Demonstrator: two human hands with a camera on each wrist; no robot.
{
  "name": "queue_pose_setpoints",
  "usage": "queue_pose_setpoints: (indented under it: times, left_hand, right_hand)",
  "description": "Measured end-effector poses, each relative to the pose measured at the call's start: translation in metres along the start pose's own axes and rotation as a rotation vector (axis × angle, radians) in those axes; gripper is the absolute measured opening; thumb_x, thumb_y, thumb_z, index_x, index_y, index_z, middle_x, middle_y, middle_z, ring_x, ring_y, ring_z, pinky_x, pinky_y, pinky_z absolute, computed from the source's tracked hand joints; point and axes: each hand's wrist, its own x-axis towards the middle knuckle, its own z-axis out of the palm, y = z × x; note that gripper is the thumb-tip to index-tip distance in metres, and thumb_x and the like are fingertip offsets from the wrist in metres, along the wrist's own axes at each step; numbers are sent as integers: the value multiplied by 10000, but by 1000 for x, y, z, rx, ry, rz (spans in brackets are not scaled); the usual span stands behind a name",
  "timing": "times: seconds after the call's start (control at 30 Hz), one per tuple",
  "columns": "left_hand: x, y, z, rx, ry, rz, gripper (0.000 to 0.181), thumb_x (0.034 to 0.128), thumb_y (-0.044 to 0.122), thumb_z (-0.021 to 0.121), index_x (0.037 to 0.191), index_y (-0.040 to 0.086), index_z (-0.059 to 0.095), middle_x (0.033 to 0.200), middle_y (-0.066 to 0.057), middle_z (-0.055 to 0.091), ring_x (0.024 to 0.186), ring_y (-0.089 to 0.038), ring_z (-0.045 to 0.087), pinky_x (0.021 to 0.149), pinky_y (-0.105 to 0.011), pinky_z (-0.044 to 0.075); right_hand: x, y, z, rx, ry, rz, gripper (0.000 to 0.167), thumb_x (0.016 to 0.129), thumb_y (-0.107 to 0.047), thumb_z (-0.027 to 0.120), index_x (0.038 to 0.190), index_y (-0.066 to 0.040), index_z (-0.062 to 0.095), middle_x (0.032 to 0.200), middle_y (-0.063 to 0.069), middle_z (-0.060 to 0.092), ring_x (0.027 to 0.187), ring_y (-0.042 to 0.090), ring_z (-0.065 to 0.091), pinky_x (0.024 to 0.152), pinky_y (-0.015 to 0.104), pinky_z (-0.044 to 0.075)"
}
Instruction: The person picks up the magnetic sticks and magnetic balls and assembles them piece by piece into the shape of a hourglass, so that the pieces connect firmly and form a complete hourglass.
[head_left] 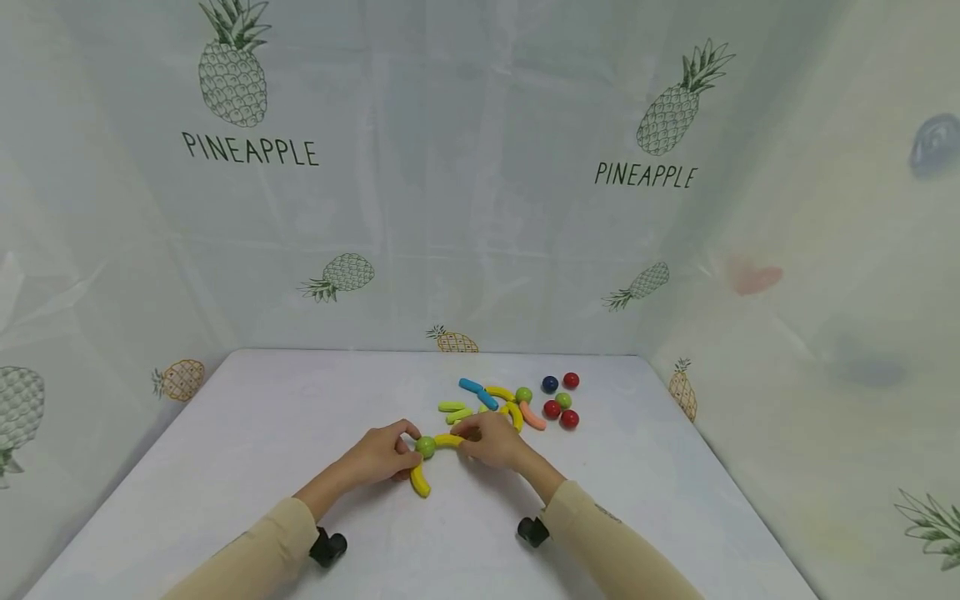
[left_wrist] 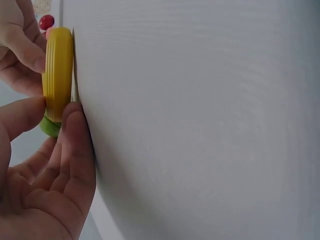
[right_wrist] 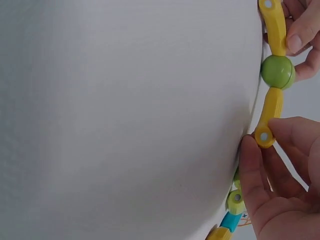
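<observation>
A green ball [head_left: 425, 447] joins two curved yellow pieces on the white table. One yellow piece [head_left: 421, 481] points toward the front; the other [head_left: 448, 441] extends to the right. My left hand [head_left: 381, 454] pinches the front yellow piece near the ball, and in the left wrist view its thumb and fingers lie on either side of that piece [left_wrist: 59, 75]. My right hand [head_left: 491, 440] pinches the far end of the other piece, whose round tip [right_wrist: 264, 136] shows between thumb and fingers in the right wrist view. Ball [right_wrist: 278, 72] and both pieces touch there.
Behind my right hand lie blue pieces [head_left: 471, 385], light green pieces [head_left: 452, 407], more yellow pieces [head_left: 499, 392], an orange piece [head_left: 533, 417] and another green ball [head_left: 523, 395]. Further right are several red balls [head_left: 569, 419], a dark blue ball [head_left: 550, 384] and a green ball [head_left: 563, 401].
</observation>
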Motion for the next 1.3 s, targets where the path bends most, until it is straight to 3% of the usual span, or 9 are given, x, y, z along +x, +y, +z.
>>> queue_pose_setpoints:
  times: [0.4,0.63,0.8,1.0,1.3]
  left_hand:
    - [3,-9,-2,4,-17,118,343,985,313,771,1276,156,682,1123,-37,705,790,-150,658,672,-316,571]
    - [6,-7,-2,6,-36,145,347,999,333,755,1304,180,692,1190,-11,714,951,-154,649,714,-311,588]
    - [8,-7,-3,4,-50,167,344,1010,322,741,1310,163,687,1137,-8,715,890,-156,645,705,-306,585]
    - [8,-7,-2,5,-45,145,299,1033,320,709,1294,176,689,1050,11,705,810,-154,639,686,-311,567]
    - [13,-7,0,12,-28,115,216,1042,285,692,1230,183,720,919,19,679,730,-153,618,642,-297,538]
  right_hand:
    - [5,-3,5,-16,-20,-52,239,990,-76,724,1203,-145,806,1164,-5,778,902,88,615,841,220,544]
    - [5,-5,6,-6,-24,-44,246,982,-83,736,1206,-157,808,1167,-22,776,882,94,619,813,221,551]
    - [6,-6,7,6,-18,-31,248,974,-83,752,1206,-153,804,1160,-20,775,916,88,638,845,229,566]
    - [6,-7,9,26,3,-18,224,973,-92,769,1182,-160,810,1157,-34,771,981,93,653,924,269,579]
    - [7,-10,13,12,35,-22,204,971,-101,775,1163,-158,816,1090,-32,779,940,95,658,883,259,577]
